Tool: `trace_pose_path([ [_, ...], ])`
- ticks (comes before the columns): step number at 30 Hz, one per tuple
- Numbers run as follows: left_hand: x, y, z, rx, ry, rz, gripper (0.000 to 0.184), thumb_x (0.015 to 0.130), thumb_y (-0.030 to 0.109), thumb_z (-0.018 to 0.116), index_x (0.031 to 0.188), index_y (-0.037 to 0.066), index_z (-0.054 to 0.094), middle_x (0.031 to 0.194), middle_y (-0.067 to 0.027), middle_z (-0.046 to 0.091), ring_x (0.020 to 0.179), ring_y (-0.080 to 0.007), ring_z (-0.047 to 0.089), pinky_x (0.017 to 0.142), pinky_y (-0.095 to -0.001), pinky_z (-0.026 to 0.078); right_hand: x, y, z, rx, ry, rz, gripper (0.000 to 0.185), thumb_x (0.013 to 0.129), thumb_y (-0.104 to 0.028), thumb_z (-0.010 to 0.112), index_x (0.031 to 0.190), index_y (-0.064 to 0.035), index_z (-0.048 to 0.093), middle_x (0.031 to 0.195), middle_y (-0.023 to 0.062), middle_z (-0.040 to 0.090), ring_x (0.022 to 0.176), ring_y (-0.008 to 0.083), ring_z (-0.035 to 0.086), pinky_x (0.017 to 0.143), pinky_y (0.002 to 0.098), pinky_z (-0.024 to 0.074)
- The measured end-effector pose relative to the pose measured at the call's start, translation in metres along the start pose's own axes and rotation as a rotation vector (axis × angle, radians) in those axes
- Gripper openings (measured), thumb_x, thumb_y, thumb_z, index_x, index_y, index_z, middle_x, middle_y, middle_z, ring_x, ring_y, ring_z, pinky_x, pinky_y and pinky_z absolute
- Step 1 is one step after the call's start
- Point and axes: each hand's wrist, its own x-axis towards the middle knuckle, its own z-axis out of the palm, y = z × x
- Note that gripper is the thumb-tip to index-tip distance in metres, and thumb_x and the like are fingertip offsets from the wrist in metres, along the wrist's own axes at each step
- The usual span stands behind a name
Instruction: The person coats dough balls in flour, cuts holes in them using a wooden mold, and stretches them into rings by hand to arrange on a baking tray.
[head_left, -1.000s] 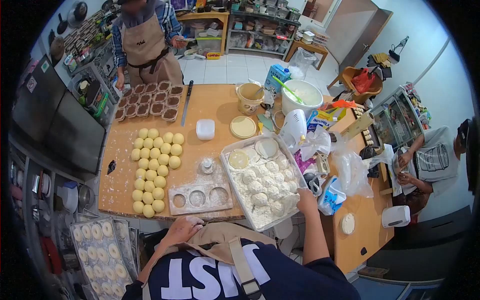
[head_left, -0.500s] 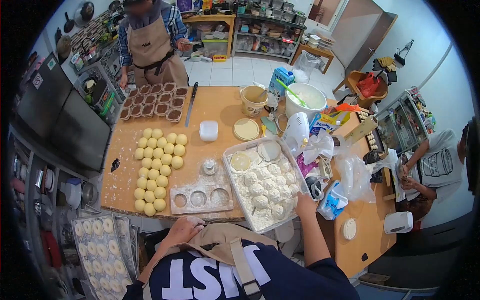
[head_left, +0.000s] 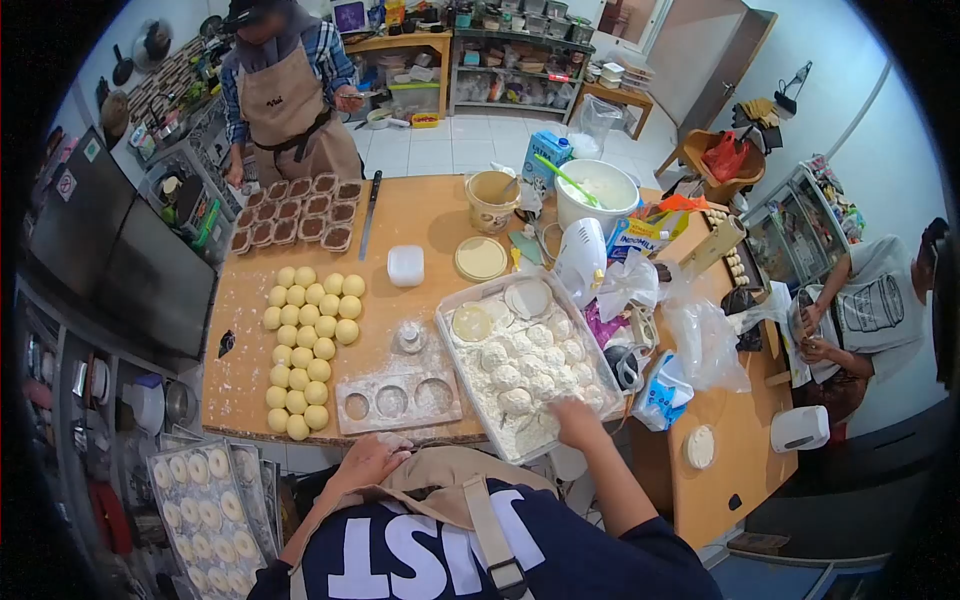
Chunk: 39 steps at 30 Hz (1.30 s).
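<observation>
My right hand (head_left: pixel 578 425) is over the lower right part of a white tray (head_left: pixel 465 395), close to the loose flour (head_left: pixel 530 432). Its fingertips are blurred, so I cannot tell how they are bent. Several flour-coated dough balls (head_left: pixel 515 400) fill the tray's middle. At the tray's far end lie a round yellowish lid (head_left: pixel 472 322) and a whitish disc (head_left: pixel 528 298). My left hand (head_left: pixel 370 460), dusted with flour, rests by the near table edge with its fingers loosely stretched. Just beyond it lies a floury board with round holes (head_left: pixel 398 402).
Rows of smooth pale dough balls (head_left: pixel 306 350) stand left. Behind are cups of brown filling (head_left: pixel 300 210), a knife (head_left: pixel 370 215) and a white container (head_left: pixel 406 265). A hand mixer (head_left: pixel 580 262) and bags crowd the right. A co-worker (head_left: pixel 290 100) stands opposite, another (head_left: pixel 870 310) at right.
My right hand has moved from the tray's right rim leftward, in over the flour. The view has shifted slightly. My left hand stays by the table edge.
</observation>
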Motion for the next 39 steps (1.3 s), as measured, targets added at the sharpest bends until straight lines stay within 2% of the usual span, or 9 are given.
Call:
trace_pose_path([
  [8,-0.001,0.005,-0.006,0.049,0.004,0.013,0.027,0.088,0.030,0.055,0.105,0.012,0.063,0.087,-0.0156,0.064,0.084,-0.0354,0.059,0.076,-0.0438,0.045,0.010,-0.030,0.024,-0.020,-0.152,0.141,0.040,0.071,-0.002,0.056,0.109,-0.0124,0.056,0.100,0.0197,0.054,0.091,0.0373,0.059,0.075,0.0437,0.0503],
  [14,-0.010,-0.013,-0.001,0.023,0.022,0.033,0.025,0.088,0.029,0.056,0.104,0.012,0.062,0.087,-0.0156,0.064,0.082,-0.0362,0.059,0.074,-0.0440,0.046,0.014,-0.024,0.020,0.058,0.061,0.311,0.036,0.072,-0.002,0.056,0.107,-0.0081,0.053,0.100,0.0211,0.054,0.092,0.0384,0.059,0.077,0.0442,0.0502],
  [20,-0.019,-0.029,-0.007,0.028,0.011,0.045,0.024,0.087,0.028,0.056,0.104,0.012,0.062,0.086,-0.0133,0.064,0.082,-0.0341,0.059,0.074,-0.0422,0.046,0.009,-0.030,0.011,0.021,-0.001,0.339,0.039,0.070,-0.002,0.058,0.108,-0.0056,0.052,0.102,0.0202,0.055,0.093,0.0380,0.058,0.078,0.0453,0.0495],
  [23,-0.024,-0.037,-0.012,-0.027,0.018,0.048,0.023,0.087,0.027,0.056,0.103,0.012,0.063,0.089,-0.0126,0.064,0.085,-0.0329,0.059,0.075,-0.0416,0.046,0.008,-0.043,0.001,-0.087,0.119,0.309,0.030,0.074,-0.005,0.057,0.103,-0.0082,0.055,0.097,0.0175,0.056,0.092,0.0356,0.059,0.077,0.0445,0.0483],
  [29,-0.035,-0.049,-0.038,0.002,0.004,0.015,0.022,0.087,0.026,0.057,0.101,0.010,0.063,0.091,-0.0124,0.064,0.088,-0.0320,0.060,0.078,-0.0411,0.046,0.033,-0.065,0.032,0.060,-0.143,0.038,0.036,0.074,-0.005,0.052,0.109,-0.0059,0.056,0.099,0.0209,0.061,0.097,0.0353,0.059,0.084,0.0435,0.0467],
  [30,-0.038,-0.052,-0.041,-0.012,0.009,0.011,0.023,0.087,0.026,0.057,0.101,0.010,0.063,0.091,-0.0122,0.064,0.088,-0.0318,0.060,0.078,-0.0408,0.046,0.038,-0.090,0.009,0.064,-0.338,0.116,0.040,0.073,-0.005,0.051,0.113,-0.0057,0.055,0.101,0.0228,0.062,0.099,0.0364,0.059,0.085,0.0437,0.0462],
  [33,-0.048,-0.067,-0.052,-0.050,0.026,0.012,0.023,0.087,0.027,0.057,0.101,0.009,0.063,0.092,-0.0118,0.064,0.088,-0.0314,0.060,0.078,-0.0399,0.047,0.047,-0.073,0.058,0.149,-0.237,0.135,0.037,0.072,-0.004,0.051,0.109,-0.0020,0.056,0.101,0.0236,0.063,0.097,0.0389,0.059,0.084,0.0450,0.0461],
  [34,-0.051,-0.071,-0.055,-0.063,0.033,0.016,0.024,0.087,0.028,0.057,0.101,0.009,0.063,0.092,-0.0117,0.064,0.088,-0.0312,0.060,0.077,-0.0396,0.047,0.044,-0.103,0.020,0.188,-0.269,0.330,0.043,0.074,-0.006,0.051,0.117,-0.0015,0.052,0.100,0.0270,0.061,0.098,0.0408,0.058,0.084,0.0461,0.0456],
  [39,-0.069,-0.086,-0.081,-0.047,-0.003,-0.041,0.025,0.088,0.029,0.056,0.101,0.009,0.064,0.092,-0.0112,0.065,0.089,-0.0307,0.061,0.077,-0.0400,0.047,0.043,-0.092,0.030,0.147,-0.129,0.371,0.042,0.075,-0.012,0.055,0.116,-0.0012,0.053,0.101,0.0262,0.062,0.096,0.0411,0.059,0.083,0.0456,0.0467],
])
